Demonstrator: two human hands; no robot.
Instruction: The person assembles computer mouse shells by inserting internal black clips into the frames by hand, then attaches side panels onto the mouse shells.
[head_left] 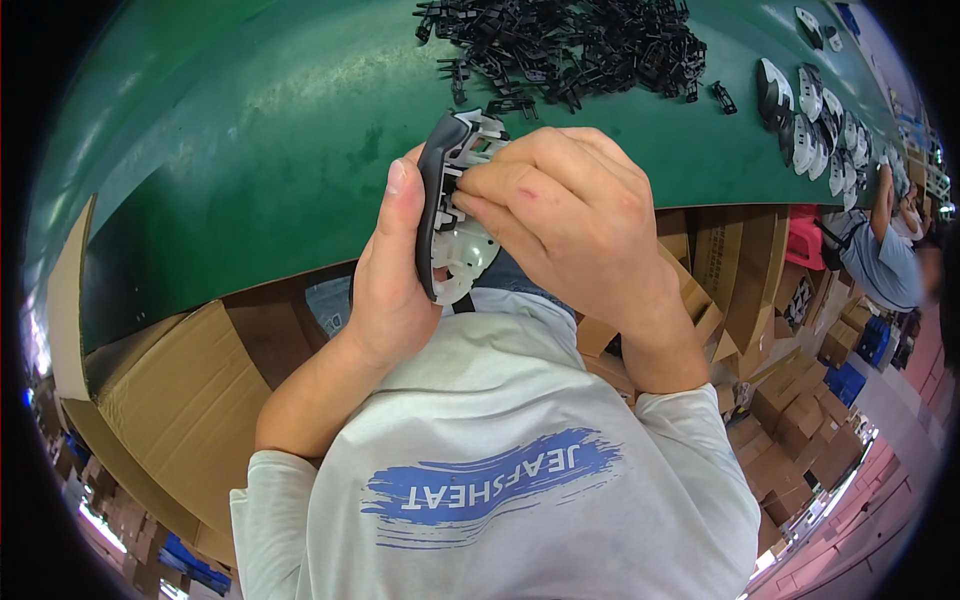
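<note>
In front of my chest, my left hand grips a curved plastic housing with a dark grey outer shell and a white, ribbed inner side. The housing is held upright on its long edge, its open inner side facing right. The thumb lies along the grey shell. My right hand is closed in a pinch, thumb and forefinger reaching into the inner side. At those fingertips sits a small black plastic part, mostly hidden by the fingers and the housing's ribs.
A heap of black plastic brackets lies on the green table, with one loose bracket beside it. Several grey-and-white housings stand at the right. An open cardboard box is below left; more boxes and a co-worker are at right.
</note>
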